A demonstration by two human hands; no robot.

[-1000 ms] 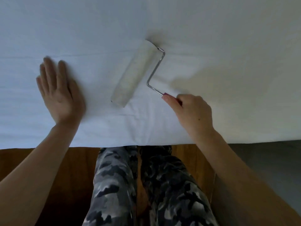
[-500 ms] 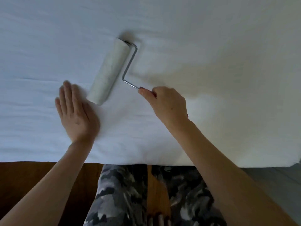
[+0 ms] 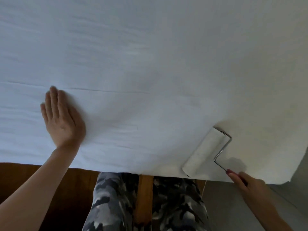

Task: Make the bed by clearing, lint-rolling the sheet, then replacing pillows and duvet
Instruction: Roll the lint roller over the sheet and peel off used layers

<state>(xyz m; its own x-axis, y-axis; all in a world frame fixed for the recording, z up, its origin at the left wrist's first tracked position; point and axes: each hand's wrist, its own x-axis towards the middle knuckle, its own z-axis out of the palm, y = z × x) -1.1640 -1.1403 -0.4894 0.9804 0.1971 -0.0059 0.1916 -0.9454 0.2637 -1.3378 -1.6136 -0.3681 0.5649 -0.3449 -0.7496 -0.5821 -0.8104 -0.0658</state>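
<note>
A white sheet covers the bed and fills most of the view. The lint roller, a long pale cylinder on a bent wire arm, lies on the sheet near the bed's front right corner. My right hand grips its handle, index finger stretched along it, just past the front edge of the bed. My left hand lies flat on the sheet at the left, fingers straight and together, pressing the fabric. No pillows or duvet are in view.
The bed's front edge runs across the lower part of the view, with its right corner at far right. Below it are a brown wooden floor, a grey floor area and my legs in camouflage trousers.
The roller and my right hand have moved from the middle of the sheet, first left, then back toward me and right to the front right corner. My left hand stayed flat on the sheet.
</note>
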